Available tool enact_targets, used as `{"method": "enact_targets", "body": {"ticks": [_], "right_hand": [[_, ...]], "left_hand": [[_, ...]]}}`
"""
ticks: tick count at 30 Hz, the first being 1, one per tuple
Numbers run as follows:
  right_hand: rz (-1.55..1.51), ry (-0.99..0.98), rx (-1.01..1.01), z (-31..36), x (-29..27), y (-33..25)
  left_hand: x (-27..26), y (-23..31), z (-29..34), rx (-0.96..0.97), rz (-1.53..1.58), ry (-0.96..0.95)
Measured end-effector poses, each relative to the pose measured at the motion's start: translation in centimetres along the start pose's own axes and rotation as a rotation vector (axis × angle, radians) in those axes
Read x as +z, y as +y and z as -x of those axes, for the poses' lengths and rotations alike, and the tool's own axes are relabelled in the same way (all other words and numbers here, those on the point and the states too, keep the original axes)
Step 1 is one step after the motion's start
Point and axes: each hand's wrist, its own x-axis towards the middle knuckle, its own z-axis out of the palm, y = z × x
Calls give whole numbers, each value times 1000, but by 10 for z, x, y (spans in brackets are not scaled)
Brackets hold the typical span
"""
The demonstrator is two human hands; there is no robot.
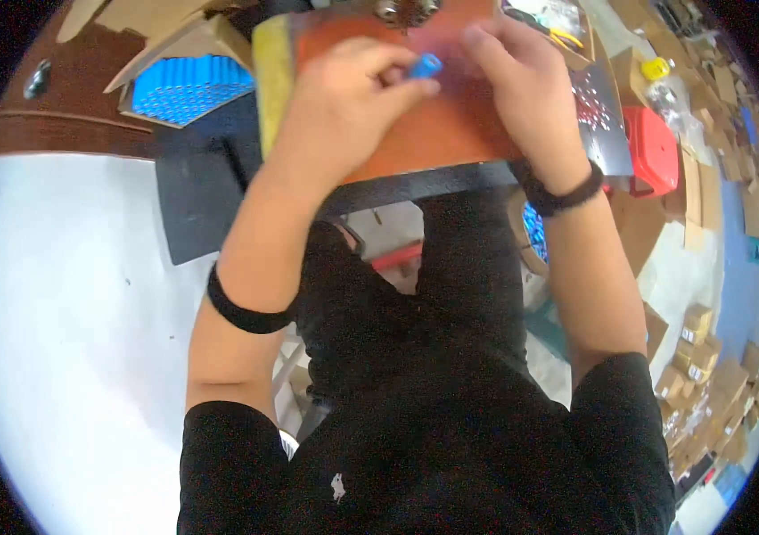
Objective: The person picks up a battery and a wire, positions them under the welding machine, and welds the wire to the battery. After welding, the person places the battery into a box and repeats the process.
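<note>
My left hand [348, 89] is closed, with a small blue cylinder [426, 65] pinched between thumb and fingers. The cylinder's pale round end faces right. Beneath it lies the orange-brown work surface [451, 134], which has a yellow strip [270, 62] along its left side. My right hand [531, 85] hovers over the right part of this surface, apart from the cylinder. Its fingertips are blurred, so I cannot make out whether they hold anything. Metal parts [406, 11] stand at the far edge, cut off by the picture's rim.
A cardboard box [185, 40] at the left holds many blue cylinders [188, 87]. Right of the work surface lie small shiny pieces [591, 102] and yellow-handled pliers [566, 37]. Farther right stands a red plastic stool [651, 150]. Below my right wrist, a container holds blue pieces [534, 230].
</note>
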Motion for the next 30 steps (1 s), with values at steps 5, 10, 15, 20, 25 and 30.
{"method": "enact_targets", "body": {"ticks": [5,10,15,20,25,30], "right_hand": [[-238,90,26,22,-33,-14],[-311,101,120,35,-38,-5],[-475,45,91,25,-15,5],[-151,19,20,8,-9,-2],[-343,-16,166,-12,0,-4],[-403,-12,238,-12,6,-4]], "left_hand": [[-15,14,13,-6,-38,-56],[-13,12,13,15,-14,-83],[-5,14,6,-296,791,52],[-1,11,11,-408,474,65],[-7,12,-3,-241,-26,113],[-1,8,-4,-385,64,154]]}}
